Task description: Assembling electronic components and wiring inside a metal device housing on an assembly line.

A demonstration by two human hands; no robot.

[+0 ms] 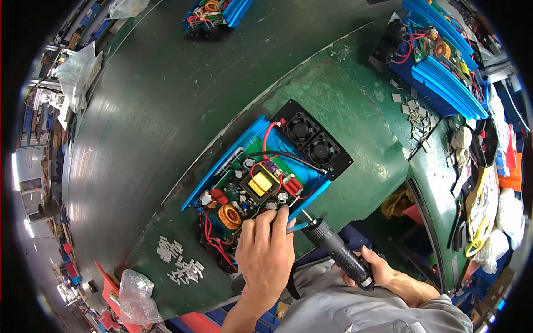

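Observation:
A blue metal housing (194, 191) lies on the green bench in front of me with its circuit board exposed. The board bears a yellow-wrapped transformer (261, 183) and a copper coil (229, 217). A black panel with two fans (312, 141) stands at its far right end, joined by red and black wires. My left hand (265, 250) is closed at the board's near edge, fingertips down among the parts. From its fingers sticks a slim blue-ended tool (297, 227); its kind is unclear. My right hand (377, 269) grips a black electric screwdriver (341, 252), its bit pointing at the housing's near wall.
Small grey pieces (177, 261) lie left of the housing, near a clear plastic bag (137, 294). More pads and pins (416, 116) are scattered at the right, below another blue unit (444, 72). A further unit (214, 14) sits on the dark belt-like surface (150, 111).

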